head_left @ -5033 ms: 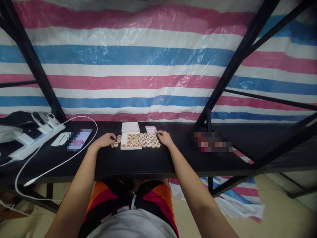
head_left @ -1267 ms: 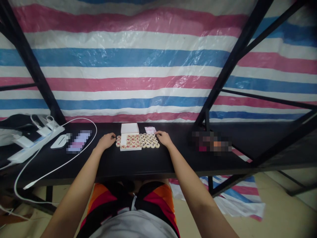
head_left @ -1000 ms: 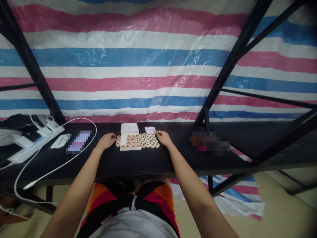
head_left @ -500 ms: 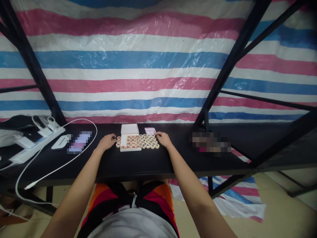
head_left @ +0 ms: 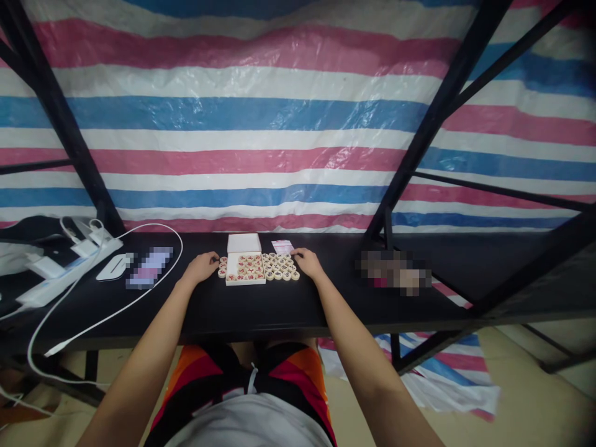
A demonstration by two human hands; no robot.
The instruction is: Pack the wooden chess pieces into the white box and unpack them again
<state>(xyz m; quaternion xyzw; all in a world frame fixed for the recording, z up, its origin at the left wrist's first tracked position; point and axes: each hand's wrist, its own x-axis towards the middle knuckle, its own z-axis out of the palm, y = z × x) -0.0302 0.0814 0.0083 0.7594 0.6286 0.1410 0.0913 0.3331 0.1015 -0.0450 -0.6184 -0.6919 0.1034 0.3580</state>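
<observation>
A white box (head_left: 245, 281) stands open on the black table, its lid tilted back at the far side. Inside lie rows of round xiangqi pieces (head_left: 250, 269) with red characters. A few more red-marked pieces (head_left: 222, 267) sit left of the box. Pieces with dark characters (head_left: 284, 268) are grouped along its right side. My left hand (head_left: 201, 267) rests on the table beside the left pieces, fingers loosely bent and apart, holding nothing visible. My right hand (head_left: 308, 261) lies at the far right of the dark pieces, fingers stretched towards them; whether they touch is unclear.
A pink-and-white card (head_left: 282, 246) lies behind the pieces. To the left are a white power strip (head_left: 69, 279), a white device (head_left: 114, 267), a blurred-out phone-like item (head_left: 149, 267) and a looping white cable (head_left: 182, 245). A pixelated object (head_left: 393, 272) lies right. Black frame posts (head_left: 410, 149) flank the table.
</observation>
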